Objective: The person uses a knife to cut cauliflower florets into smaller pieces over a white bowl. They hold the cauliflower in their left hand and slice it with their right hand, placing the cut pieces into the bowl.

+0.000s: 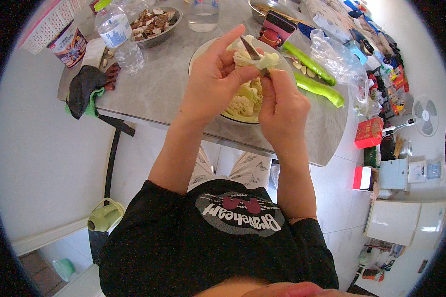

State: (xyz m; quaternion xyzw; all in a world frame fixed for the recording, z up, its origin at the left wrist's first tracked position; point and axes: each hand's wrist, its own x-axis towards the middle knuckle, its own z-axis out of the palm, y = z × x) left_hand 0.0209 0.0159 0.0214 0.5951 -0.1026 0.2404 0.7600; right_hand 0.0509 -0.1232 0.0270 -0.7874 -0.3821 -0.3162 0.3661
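Above a white bowl with a dark rim (197, 52), my left hand (217, 76) holds a pale cauliflower floret (245, 58) between thumb and fingers, its index finger raised. My right hand (284, 100) grips a small knife (249, 48), its dark blade lying across the floret and its handle mostly hidden in the fingers. Under both hands, more cauliflower pieces (243, 102) lie in the bowl. Right of the bowl are two long green peppers (319, 89) and several peeled garlic cloves (304, 69).
A metal bowl of mixed dark and white pieces (158, 39), a plastic bottle (113, 31) and a black cloth (85, 87) occupy the left side. A phone (280, 28) leans behind the bowl; a clear plastic bag (334, 55) lies at right, near the table's rounded edge (330, 152).
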